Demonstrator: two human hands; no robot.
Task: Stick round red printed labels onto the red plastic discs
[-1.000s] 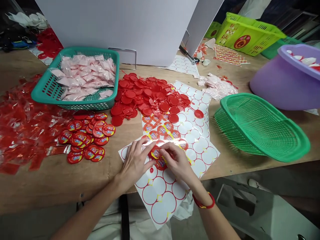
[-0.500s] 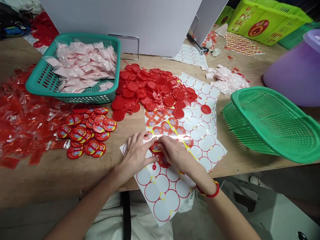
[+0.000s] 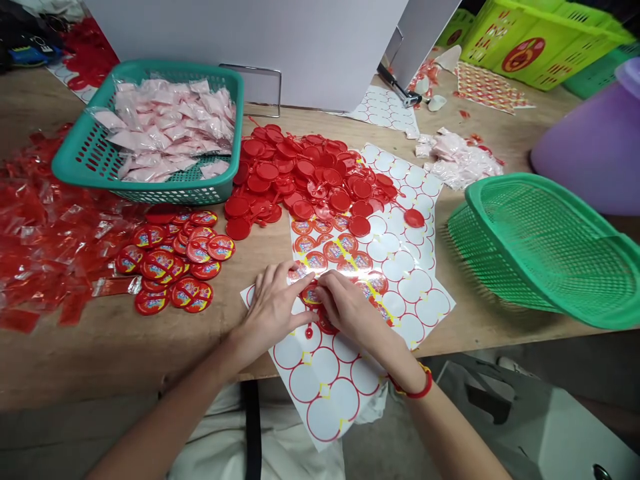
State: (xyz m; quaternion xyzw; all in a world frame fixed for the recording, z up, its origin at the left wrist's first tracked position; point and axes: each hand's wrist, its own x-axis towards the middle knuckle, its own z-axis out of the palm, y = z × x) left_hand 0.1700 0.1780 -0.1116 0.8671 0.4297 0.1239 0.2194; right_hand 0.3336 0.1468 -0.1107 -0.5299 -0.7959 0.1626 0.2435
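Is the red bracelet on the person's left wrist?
No, the red bracelet is on the right wrist.

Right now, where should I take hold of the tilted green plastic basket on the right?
Grip the solid rim of the green basket at its near edge, reaching from your side: that thick band looks firmer than the mesh, and the tilted basket presents it toward you.

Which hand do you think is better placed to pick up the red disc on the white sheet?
Probably the right hand, which lies nearer the red disc; the left hand is farther away.
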